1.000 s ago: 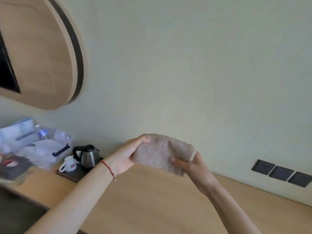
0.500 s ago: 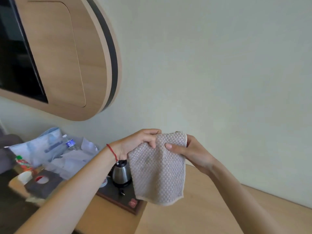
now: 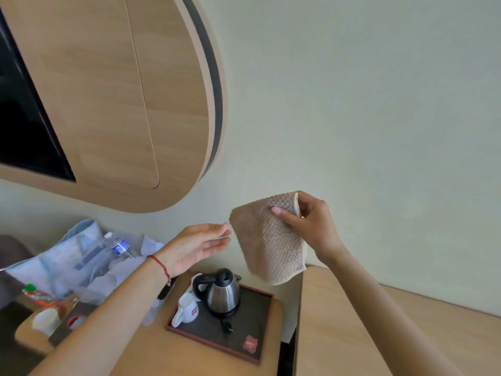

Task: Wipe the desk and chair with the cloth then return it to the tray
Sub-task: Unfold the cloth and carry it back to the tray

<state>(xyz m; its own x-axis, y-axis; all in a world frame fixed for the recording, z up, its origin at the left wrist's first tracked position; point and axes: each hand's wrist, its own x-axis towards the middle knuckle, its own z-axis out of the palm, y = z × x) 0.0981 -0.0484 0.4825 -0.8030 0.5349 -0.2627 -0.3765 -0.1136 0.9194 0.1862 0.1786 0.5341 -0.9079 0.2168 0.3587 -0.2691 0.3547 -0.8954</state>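
Note:
A beige knobbly cloth (image 3: 268,240) hangs in the air, pinched at its top right corner by my right hand (image 3: 309,226). My left hand (image 3: 198,245) is just left of the cloth with flat, spread fingers, holding nothing; its fingertips nearly touch the cloth's left edge. Below the cloth lies a dark tray (image 3: 252,329) with a reddish rim on a low wooden table. The light wooden desk (image 3: 379,335) stretches to the right under my right forearm. No chair is in view.
On the tray stand a steel kettle (image 3: 221,293) and a white mug (image 3: 187,312). Plastic bags (image 3: 73,256), a water bottle (image 3: 119,245) and small items crowd the left. A rounded wooden wall panel (image 3: 122,104) with a dark screen hangs above. A gap separates table and desk.
My left hand has let go of the cloth and opened flat beside it. The right hand alone now holds the cloth, further right. The view has shifted left and down, showing the whole tray.

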